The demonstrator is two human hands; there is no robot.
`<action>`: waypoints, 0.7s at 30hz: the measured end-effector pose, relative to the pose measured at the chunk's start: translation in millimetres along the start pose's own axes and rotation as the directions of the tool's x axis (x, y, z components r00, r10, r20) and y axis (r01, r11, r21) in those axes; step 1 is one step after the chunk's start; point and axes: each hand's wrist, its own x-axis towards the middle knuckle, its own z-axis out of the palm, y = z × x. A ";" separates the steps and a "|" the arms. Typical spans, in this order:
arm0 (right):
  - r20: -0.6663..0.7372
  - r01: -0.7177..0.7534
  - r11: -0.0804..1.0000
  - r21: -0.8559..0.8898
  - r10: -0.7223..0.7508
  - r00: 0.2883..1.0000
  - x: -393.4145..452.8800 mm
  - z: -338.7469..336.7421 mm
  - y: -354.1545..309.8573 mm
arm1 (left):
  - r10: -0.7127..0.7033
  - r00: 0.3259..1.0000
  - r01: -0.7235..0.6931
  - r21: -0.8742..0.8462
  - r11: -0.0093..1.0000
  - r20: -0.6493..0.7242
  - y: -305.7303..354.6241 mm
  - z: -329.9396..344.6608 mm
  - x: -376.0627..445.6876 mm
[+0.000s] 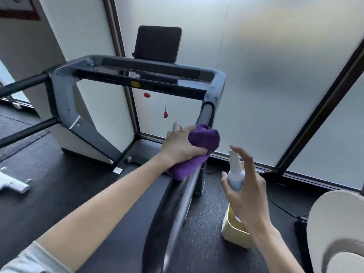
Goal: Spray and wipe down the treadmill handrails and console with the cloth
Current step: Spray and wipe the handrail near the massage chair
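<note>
My left hand (180, 144) grips a bunched purple cloth (199, 148) and presses it onto the treadmill's right handrail (173, 201), roughly halfway along its black bar. My right hand (246, 196) holds a small white spray bottle (235, 174) upright, just right of the rail, forefinger raised over the nozzle. The grey console bar (149, 73) spans the front, with a dark screen (157, 45) standing above it. The left handrail (23, 83) runs off the left edge.
A red safety clip (165, 114) hangs on a cord under the console, near a red key (146, 94). A cream bin (235, 231) stands on the dark floor right of the treadmill, beside a white rounded seat (338, 229). Frosted glass panels (266, 75) lie beyond.
</note>
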 end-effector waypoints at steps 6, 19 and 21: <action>0.031 -0.006 1.000 0.005 0.006 0.999 -5.1 -22.5 -1.5 | -0.143 0.986 0.143 -0.012 0.990 -0.089 21.8 4.4 13.6; 0.116 0.024 0.982 0.187 -0.046 0.992 -55.4 -26.2 -23.7 | -0.224 0.963 0.219 -0.049 0.975 -0.152 4.0 -10.3 -136.1; 0.124 0.032 0.982 0.184 -0.055 0.991 -60.8 -22.3 -28.0 | -0.242 0.947 0.248 0.003 0.969 -0.212 3.2 -7.0 -151.2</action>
